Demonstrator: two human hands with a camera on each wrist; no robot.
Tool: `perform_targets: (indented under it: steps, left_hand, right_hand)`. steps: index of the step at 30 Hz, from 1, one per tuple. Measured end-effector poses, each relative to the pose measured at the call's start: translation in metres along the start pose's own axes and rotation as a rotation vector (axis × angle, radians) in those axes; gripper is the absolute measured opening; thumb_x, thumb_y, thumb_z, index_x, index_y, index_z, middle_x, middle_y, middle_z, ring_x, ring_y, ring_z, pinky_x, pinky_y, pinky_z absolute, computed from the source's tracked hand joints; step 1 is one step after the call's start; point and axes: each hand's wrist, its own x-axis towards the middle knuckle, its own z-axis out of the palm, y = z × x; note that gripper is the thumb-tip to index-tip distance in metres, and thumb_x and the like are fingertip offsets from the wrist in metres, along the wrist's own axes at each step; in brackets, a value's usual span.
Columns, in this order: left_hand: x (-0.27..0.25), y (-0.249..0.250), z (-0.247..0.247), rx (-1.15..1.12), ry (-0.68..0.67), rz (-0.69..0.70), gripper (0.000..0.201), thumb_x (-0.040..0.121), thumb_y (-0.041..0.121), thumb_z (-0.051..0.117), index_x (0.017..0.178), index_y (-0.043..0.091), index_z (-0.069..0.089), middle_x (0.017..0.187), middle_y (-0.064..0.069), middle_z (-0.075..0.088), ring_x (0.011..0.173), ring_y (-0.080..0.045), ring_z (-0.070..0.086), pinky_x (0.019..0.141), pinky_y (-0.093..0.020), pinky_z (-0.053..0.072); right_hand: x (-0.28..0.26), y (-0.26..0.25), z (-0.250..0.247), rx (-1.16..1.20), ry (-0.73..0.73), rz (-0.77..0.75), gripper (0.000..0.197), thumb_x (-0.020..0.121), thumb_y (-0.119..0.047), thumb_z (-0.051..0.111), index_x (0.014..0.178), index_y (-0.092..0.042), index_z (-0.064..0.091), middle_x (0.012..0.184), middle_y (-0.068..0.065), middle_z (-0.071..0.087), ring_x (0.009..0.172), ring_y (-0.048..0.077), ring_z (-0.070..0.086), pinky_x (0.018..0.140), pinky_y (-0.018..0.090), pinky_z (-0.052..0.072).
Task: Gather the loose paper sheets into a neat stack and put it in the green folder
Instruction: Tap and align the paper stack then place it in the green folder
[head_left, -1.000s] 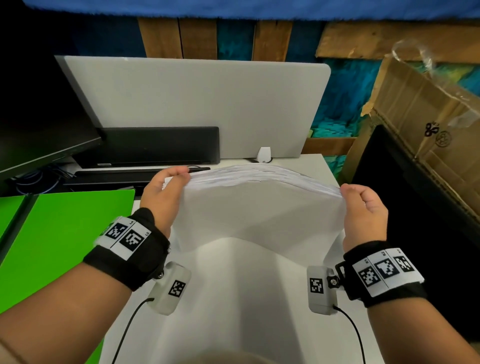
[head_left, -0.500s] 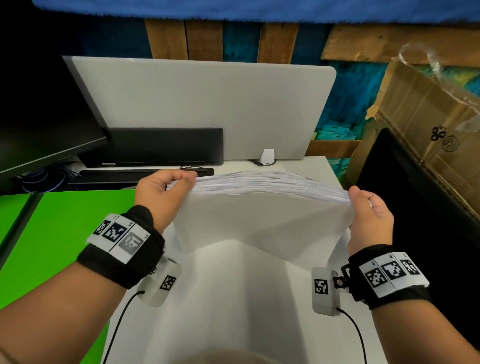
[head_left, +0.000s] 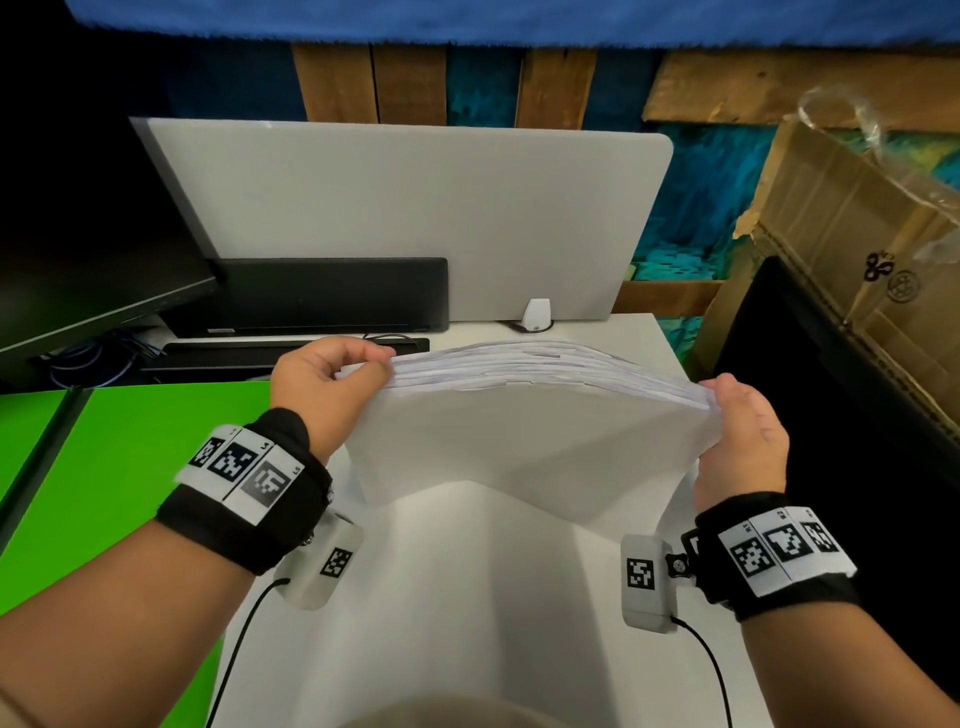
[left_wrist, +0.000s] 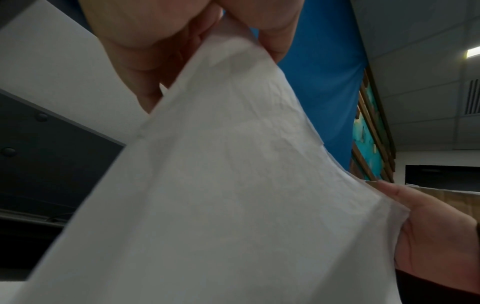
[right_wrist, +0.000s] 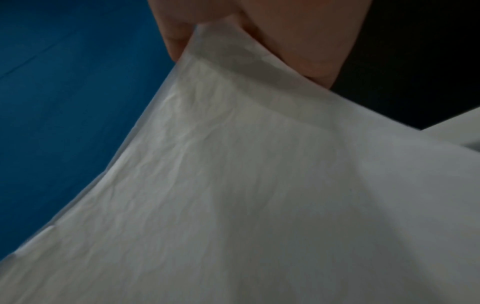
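A stack of white paper sheets (head_left: 524, 431) stands on edge above the white desk (head_left: 467, 597), its upper edges fanned and uneven. My left hand (head_left: 332, 384) pinches the stack's top left corner, thumb and fingers curled round it. My right hand (head_left: 737, 436) grips the top right corner. The paper stack (left_wrist: 233, 195) fills the left wrist view below my left hand (left_wrist: 207, 41), with the right hand (left_wrist: 436, 232) at its far side. In the right wrist view the paper stack (right_wrist: 259, 195) hangs from my right hand (right_wrist: 259, 37). The green folder (head_left: 119, 493) lies open and flat at the left.
A grey partition panel (head_left: 415, 218) stands at the desk's back, with a black box (head_left: 322, 296) and a keyboard (head_left: 260, 353) before it. A dark monitor (head_left: 78, 249) is at the far left. A cardboard box (head_left: 857, 260) leans at the right, above a black surface (head_left: 857, 467).
Both hands and the stack have shifted slightly down and toward me; the right hand has dropped a little lower. The grips on the two corners are unchanged.
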Motion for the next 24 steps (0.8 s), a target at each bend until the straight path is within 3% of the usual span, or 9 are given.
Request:
perform_targets:
  steps: [2,7,10,13,16,18,20,22,24]
  left_hand:
    - [-0.002,0.001,0.002,-0.06,0.011,0.045,0.008,0.069,0.026,0.065,0.068,0.033,0.068,0.092,0.006,0.068,0.089,-0.013,0.061,0.087,-0.035,0.05]
    - [-0.005,-0.023,-0.005,-0.142,-0.228,0.149,0.071,0.043,0.031,0.072,0.108,0.036,0.045,0.108,0.007,0.057,0.09,0.005,0.059,0.079,-0.011,0.049]
    - [-0.007,-0.044,-0.01,-0.035,-0.199,-0.011,0.072,0.035,0.036,0.08,0.1,0.042,0.051,0.099,0.012,0.061,0.083,0.006,0.063,0.079,-0.016,0.053]
    - [-0.008,-0.052,-0.008,-0.009,-0.135,-0.125,0.037,0.061,0.018,0.082,0.089,0.032,0.062,0.082,0.016,0.071,0.089,-0.016,0.067,0.088,-0.041,0.054]
    - [-0.003,-0.05,-0.007,-0.058,-0.124,-0.121,0.028,0.074,0.016,0.073,0.09,0.035,0.06,0.078,0.017,0.072,0.098,-0.022,0.066,0.08,-0.03,0.055]
    - [-0.002,-0.046,-0.008,-0.089,-0.173,-0.1,0.055,0.055,0.03,0.082,0.102,0.035,0.053,0.099,0.011,0.066,0.102,-0.021,0.062,0.087,-0.031,0.05]
    - [-0.001,-0.044,-0.006,0.034,-0.205,-0.038,0.079,0.048,0.026,0.087,0.116,0.027,0.046,0.112,0.006,0.059,0.105,-0.014,0.057,0.092,-0.029,0.045]
    - [-0.001,-0.039,-0.003,0.14,-0.125,0.011,0.063,0.061,0.01,0.083,0.106,0.03,0.044,0.102,0.008,0.057,0.096,-0.015,0.055,0.081,-0.017,0.044]
    - [-0.001,-0.032,-0.004,0.189,-0.07,0.061,0.045,0.064,0.014,0.079,0.089,0.036,0.05,0.088,0.014,0.059,0.084,-0.017,0.057,0.066,-0.009,0.042]
  right_hand:
    - [-0.001,0.001,-0.001,0.031,-0.052,-0.02,0.029,0.091,-0.026,0.049,0.106,-0.002,0.057,0.08,-0.001,0.058,0.057,-0.006,0.061,0.052,0.011,0.05]
    - [0.007,0.013,-0.015,0.013,-0.221,-0.019,0.04,0.066,-0.033,0.074,0.098,-0.024,0.053,0.092,0.001,0.06,0.071,0.002,0.066,0.061,0.017,0.054]
    - [0.009,0.02,-0.019,-0.094,-0.259,0.014,0.048,0.064,-0.007,0.078,0.106,-0.014,0.056,0.094,0.002,0.066,0.075,0.003,0.068,0.062,0.019,0.056]
    - [0.006,0.022,-0.021,-0.165,-0.221,0.084,0.028,0.068,-0.003,0.076,0.086,-0.022,0.067,0.074,-0.007,0.075,0.066,0.006,0.071,0.059,0.025,0.056]
    - [0.005,0.019,-0.019,-0.141,-0.225,0.092,0.025,0.073,0.0,0.071,0.08,-0.023,0.067,0.065,-0.014,0.073,0.058,0.004,0.069,0.051,0.018,0.055]
    - [0.004,0.015,-0.016,-0.1,-0.227,0.095,0.024,0.075,0.001,0.069,0.084,-0.021,0.066,0.066,-0.013,0.074,0.058,0.004,0.07,0.05,0.017,0.054]
    - [0.002,0.012,-0.013,-0.075,-0.216,0.089,0.022,0.076,-0.001,0.068,0.089,-0.019,0.067,0.069,-0.01,0.075,0.063,0.007,0.071,0.053,0.019,0.055]
    - [0.001,0.007,-0.011,-0.086,-0.189,0.064,0.022,0.076,-0.004,0.07,0.091,-0.02,0.068,0.073,-0.009,0.075,0.067,0.009,0.072,0.057,0.021,0.057]
    - [-0.001,0.0,-0.011,-0.071,-0.17,0.002,0.021,0.076,-0.007,0.07,0.091,-0.021,0.067,0.075,-0.012,0.075,0.07,0.006,0.071,0.06,0.019,0.057]
